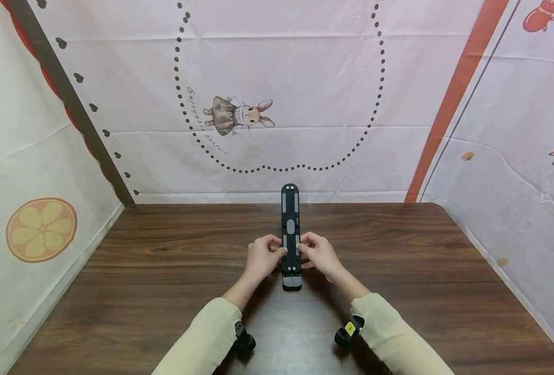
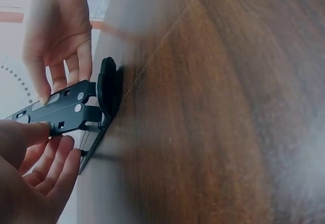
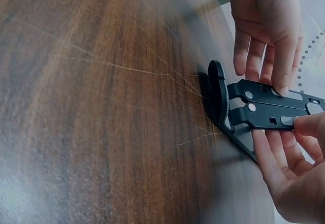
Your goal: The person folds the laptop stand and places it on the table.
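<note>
A black folding laptop stand (image 1: 291, 227) with grey pads is folded narrow, its long body pointing away from me. In the wrist views its hinged foot (image 2: 105, 89) touches the wooden table and the body rises at a slant above a thin lower bar (image 3: 238, 145). My left hand (image 1: 263, 257) pinches the left edge of the stand, thumb on top and fingers beneath. Opposite it, my right hand (image 1: 322, 256) grips the right edge the same way. Part of the fingers is hidden under the stand in the head view.
The brown wooden table (image 1: 173, 291) reaches back to a printed cloth (image 1: 323, 99) hanging behind it. More cloth hangs at both sides. A small black wrist camera (image 1: 245, 341) sits below the left sleeve, and another camera (image 1: 347, 333) by the right sleeve.
</note>
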Demonstrator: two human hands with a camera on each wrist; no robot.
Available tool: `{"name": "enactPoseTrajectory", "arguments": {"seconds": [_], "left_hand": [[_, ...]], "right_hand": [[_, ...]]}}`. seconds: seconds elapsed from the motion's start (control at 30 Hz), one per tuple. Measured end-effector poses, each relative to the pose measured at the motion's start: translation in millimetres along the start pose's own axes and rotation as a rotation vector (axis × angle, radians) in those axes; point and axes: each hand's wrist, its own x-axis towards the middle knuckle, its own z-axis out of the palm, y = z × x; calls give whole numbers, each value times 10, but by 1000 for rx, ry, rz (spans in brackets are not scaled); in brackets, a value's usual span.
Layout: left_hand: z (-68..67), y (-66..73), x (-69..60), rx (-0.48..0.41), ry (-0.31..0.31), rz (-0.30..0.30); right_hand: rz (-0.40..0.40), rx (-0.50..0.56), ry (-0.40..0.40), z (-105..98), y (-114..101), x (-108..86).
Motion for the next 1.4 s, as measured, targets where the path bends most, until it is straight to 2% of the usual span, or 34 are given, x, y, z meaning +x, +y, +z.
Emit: {"name": "enactPoseTrajectory", "arguments": {"seconds": [0.2, 0.3, 0.57, 0.9, 1.13, 1.4], "left_hand": [[-16, 8, -56, 143, 66, 42], [-26, 13, -93, 199, 68, 50], [-51, 50, -240, 357, -16, 47], [29, 95, -398, 483, -92, 26], [104, 111, -408, 554, -108, 5], [161, 116, -383, 639, -101, 14]], "right_hand": [[3, 8, -2, 0, -19, -24], [2, 11, -1, 1, -25, -34], [0, 9, -5, -10, -29, -42], [-2, 18, -7, -3, -27, -43], [-2, 21, -3, 6, -21, -33], [6, 17, 9, 4, -30, -44]]}}
